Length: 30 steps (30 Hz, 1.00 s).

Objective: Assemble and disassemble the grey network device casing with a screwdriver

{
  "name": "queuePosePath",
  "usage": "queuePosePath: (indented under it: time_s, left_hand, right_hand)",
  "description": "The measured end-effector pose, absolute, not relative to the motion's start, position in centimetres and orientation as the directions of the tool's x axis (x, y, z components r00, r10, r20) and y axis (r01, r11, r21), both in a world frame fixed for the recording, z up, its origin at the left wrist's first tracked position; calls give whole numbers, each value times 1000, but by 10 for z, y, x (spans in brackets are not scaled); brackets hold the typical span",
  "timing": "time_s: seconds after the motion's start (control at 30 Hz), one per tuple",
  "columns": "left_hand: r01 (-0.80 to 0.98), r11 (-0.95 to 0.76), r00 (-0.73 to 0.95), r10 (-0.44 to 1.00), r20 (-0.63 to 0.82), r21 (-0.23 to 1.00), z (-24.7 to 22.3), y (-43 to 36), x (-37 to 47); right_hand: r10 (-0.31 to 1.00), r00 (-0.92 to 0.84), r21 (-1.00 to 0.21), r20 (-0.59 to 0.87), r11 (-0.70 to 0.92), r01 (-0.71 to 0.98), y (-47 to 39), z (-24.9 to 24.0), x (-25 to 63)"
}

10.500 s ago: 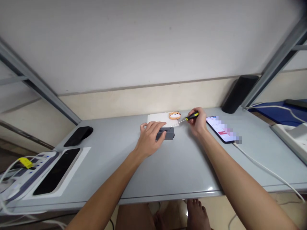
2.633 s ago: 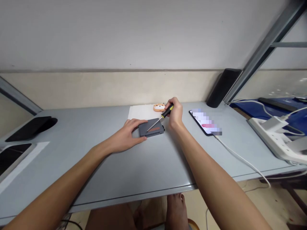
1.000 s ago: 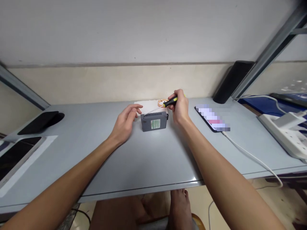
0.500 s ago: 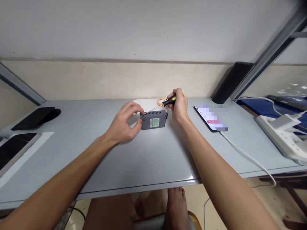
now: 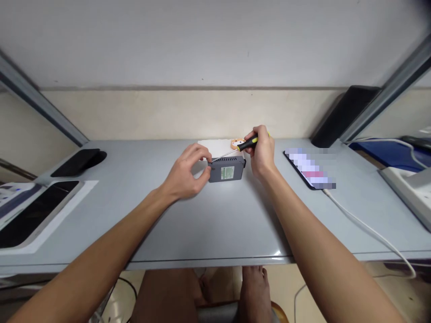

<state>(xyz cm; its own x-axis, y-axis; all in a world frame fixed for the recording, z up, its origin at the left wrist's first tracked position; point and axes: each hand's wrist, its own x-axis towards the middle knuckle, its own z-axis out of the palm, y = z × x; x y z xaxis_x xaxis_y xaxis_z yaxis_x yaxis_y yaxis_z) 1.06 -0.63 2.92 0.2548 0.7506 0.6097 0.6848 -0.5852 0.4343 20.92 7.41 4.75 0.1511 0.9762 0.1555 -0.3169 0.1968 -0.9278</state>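
Note:
A small dark grey box [image 5: 215, 174] with a slotted top edge and a green-and-white label [image 5: 227, 172] stands on its long side on the desk. Thumb and fingers of my left hand [image 5: 188, 172] grip its left end. My right hand [image 5: 262, 150] is wrapped round the black-and-yellow handle of a screwdriver [image 5: 247, 143]. The thin shaft slants down leftward across the box's top, its tip at the left corner beside my left fingertips. Whether the tip sits in a screw or a gap is too small to tell.
Behind the box lie white paper [image 5: 215, 146] and an orange-and-white animal-faced item [image 5: 236, 143]. A phone [image 5: 310, 170] on a white cable [image 5: 363, 224] is at right, near a black cylinder [image 5: 346, 114] and a white power strip [image 5: 407, 193]. At left are a dark device [image 5: 40, 211] and a black object [image 5: 76, 162].
The view has swung left, so everything sits further right in the picture. Both hands keep their hold on the box and screwdriver, with little visible movement between them.

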Motion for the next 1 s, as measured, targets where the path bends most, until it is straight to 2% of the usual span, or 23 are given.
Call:
queuePosePath:
  time_s: [0.13,0.3,0.6,0.8,1.0]
  left_hand:
    - [663,-620,264,719,643,421,27,-4,10]
    - [626,-698,301,627,718,348,23,-1,9]
    - [639,-691,316,637,703,338,26,-5,9]
    - [652,-641,314,715,625,405,25,-4,10]
    - [680,-579,288,776,561,451,25,-6,14]
  right_hand:
    - [975,140,-928,173,209,-309,73,48,209]
    - [975,152,-933,163,202,-297,73,52,210]
    - [971,185,-935,153,203,-290,73,52,213]
    - [957,290,-934,18,119,-336,74,58,213]
    - [949,294,-939,-114,-6,-344,73,62,215]
